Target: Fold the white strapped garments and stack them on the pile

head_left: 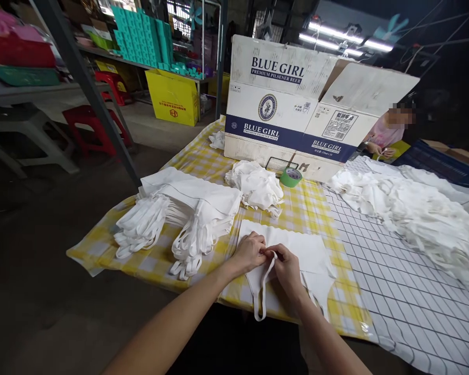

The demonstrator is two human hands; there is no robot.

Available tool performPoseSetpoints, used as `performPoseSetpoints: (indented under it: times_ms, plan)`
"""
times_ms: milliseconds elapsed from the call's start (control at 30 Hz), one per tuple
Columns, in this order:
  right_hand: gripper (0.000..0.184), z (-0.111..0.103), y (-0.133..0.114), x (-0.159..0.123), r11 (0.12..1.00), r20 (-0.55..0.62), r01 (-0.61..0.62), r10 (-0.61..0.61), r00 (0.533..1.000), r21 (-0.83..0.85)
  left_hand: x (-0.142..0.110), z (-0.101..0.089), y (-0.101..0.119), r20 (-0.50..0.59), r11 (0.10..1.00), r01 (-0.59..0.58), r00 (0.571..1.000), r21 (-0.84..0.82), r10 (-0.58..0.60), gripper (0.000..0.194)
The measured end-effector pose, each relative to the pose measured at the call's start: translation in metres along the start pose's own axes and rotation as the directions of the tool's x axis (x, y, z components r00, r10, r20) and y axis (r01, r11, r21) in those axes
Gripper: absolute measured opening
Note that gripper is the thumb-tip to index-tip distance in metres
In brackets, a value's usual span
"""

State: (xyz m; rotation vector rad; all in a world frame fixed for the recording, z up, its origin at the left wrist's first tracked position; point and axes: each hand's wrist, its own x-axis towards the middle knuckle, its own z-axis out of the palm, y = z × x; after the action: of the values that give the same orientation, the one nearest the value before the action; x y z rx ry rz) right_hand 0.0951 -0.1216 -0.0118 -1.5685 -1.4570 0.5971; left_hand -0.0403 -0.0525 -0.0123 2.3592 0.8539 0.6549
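A white strappy camisole-like garment lies flat on the yellow checked cloth in front of me, its straps toward me. My left hand rests on it with fingers closed near the base of a strap. Close beside it, my right hand pinches the white strap, which hangs in a loop past the table edge. Whether the left fingertips also grip fabric is hard to see. To the left lies a neat stack of the same white garments, strap loops hanging forward.
Behind the garment sit a crumpled white pile, a green tape roll and a large beer carton. A heap of white garments covers the right table. Another person sits beyond it. A metal post rises at left.
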Motion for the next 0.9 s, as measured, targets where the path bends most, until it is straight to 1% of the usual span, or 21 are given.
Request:
performPoseSetpoints:
  times_ms: [133, 200, 233, 300, 367, 400, 467, 500, 533, 567, 600, 633, 667, 700, 733, 767, 800, 833, 867, 900]
  plan:
    - [0.017, -0.003, 0.006, 0.0, 0.982, 0.026, -0.117, 0.115, 0.993, 0.149, 0.0, -0.001, 0.0, 0.003, 0.999, 0.01, 1.0, -0.03, -0.01, 0.012]
    - [0.015, -0.005, 0.007, 0.001, 0.97, 0.041, -0.143, 0.138, 0.99, 0.195, 0.0, 0.0, 0.0, -0.004, 0.999, 0.018, 1.0, -0.042, -0.019, 0.014]
    - [0.014, -0.007, 0.006, 0.002, 0.97, 0.039, -0.138, 0.133, 0.99, 0.201, 0.0, 0.0, 0.0, -0.005, 0.999, 0.023, 1.0, -0.045, -0.023, 0.015]
    - [0.014, -0.01, 0.003, 0.002, 0.984, 0.032, -0.09, 0.086, 0.996, 0.156, 0.0, 0.001, 0.0, 0.001, 0.998, 0.031, 1.0, -0.045, -0.031, 0.016]
    - [0.013, -0.013, -0.002, -0.001, 0.999, 0.038, -0.002, 0.0, 0.999, 0.051, 0.0, 0.001, 0.0, 0.02, 0.999, 0.038, 0.999, -0.037, -0.037, 0.016]
    - [0.013, -0.015, -0.007, -0.005, 0.999, 0.046, 0.052, -0.052, 0.998, -0.008, 0.0, -0.001, 0.001, 0.036, 0.999, 0.032, 0.999, -0.033, -0.03, 0.015]
    - [0.014, -0.019, -0.017, -0.018, 0.981, 0.073, 0.16, -0.152, 0.986, -0.113, 0.0, -0.01, 0.0, 0.102, 0.999, -0.015, 0.995, -0.032, 0.018, 0.013]
    - [0.014, -0.023, -0.024, -0.026, 0.965, 0.104, 0.213, -0.198, 0.975, -0.153, 0.0, -0.016, -0.001, 0.152, 0.998, -0.049, 0.987, -0.041, 0.055, 0.015]
    - [0.015, -0.028, -0.03, -0.035, 0.946, 0.165, 0.267, -0.239, 0.957, -0.183, 0.001, -0.024, -0.002, 0.212, 0.995, -0.081, 0.973, -0.059, 0.092, 0.021]
    - [0.019, -0.034, -0.036, -0.043, 0.926, 0.262, 0.322, -0.267, 0.928, -0.198, 0.002, -0.032, -0.004, 0.276, 0.991, -0.102, 0.953, -0.084, 0.122, 0.029]
    - [0.026, -0.042, -0.041, -0.049, 0.909, 0.371, 0.367, -0.277, 0.886, -0.198, 0.003, -0.04, -0.005, 0.328, 0.989, -0.104, 0.935, -0.106, 0.134, 0.037]
    - [0.033, -0.051, -0.043, -0.053, 0.9, 0.464, 0.394, -0.272, 0.843, -0.187, 0.005, -0.047, -0.007, 0.353, 0.99, -0.088, 0.928, -0.113, 0.123, 0.043]
    - [0.039, -0.062, -0.042, -0.052, 0.902, 0.518, 0.39, -0.249, 0.818, -0.183, 0.008, -0.053, -0.009, 0.341, 0.994, -0.056, 0.936, -0.098, 0.086, 0.046]
    - [0.042, -0.075, -0.037, -0.048, 0.913, 0.518, 0.354, -0.207, 0.83, -0.202, 0.011, -0.057, -0.01, 0.295, 0.999, -0.005, 0.955, -0.052, 0.02, 0.046]
    - [0.041, -0.089, -0.028, -0.039, 0.926, 0.453, 0.286, -0.151, 0.879, -0.246, 0.013, -0.058, -0.011, 0.211, 0.997, 0.068, 0.975, 0.025, -0.072, 0.045]
    - [0.037, -0.104, -0.015, -0.026, 0.933, 0.323, 0.174, -0.067, 0.944, -0.315, 0.016, -0.057, -0.012, 0.107, 0.98, 0.158, 0.979, 0.121, -0.171, 0.042]
    - [0.032, -0.118, 0.0, -0.012, 0.917, 0.145, 0.042, 0.018, 0.989, -0.397, 0.019, -0.054, -0.011, 0.004, 0.944, 0.249, 0.967, 0.218, -0.256, 0.039]
    - [0.028, -0.131, 0.017, 0.004, 0.875, -0.036, -0.119, 0.116, 0.993, -0.469, 0.021, -0.049, -0.01, -0.083, 0.893, 0.333, 0.943, 0.305, -0.323, 0.035]
    - [0.026, -0.143, 0.034, 0.02, 0.811, -0.194, -0.295, 0.226, 0.955, -0.505, 0.023, -0.043, -0.009, -0.147, 0.835, 0.403, 0.915, 0.374, -0.376, 0.032]
    - [0.026, -0.151, 0.049, 0.035, 0.787, -0.246, -0.359, 0.268, 0.932, -0.502, 0.025, -0.037, -0.007, -0.192, 0.78, 0.462, 0.887, 0.423, -0.421, 0.031]
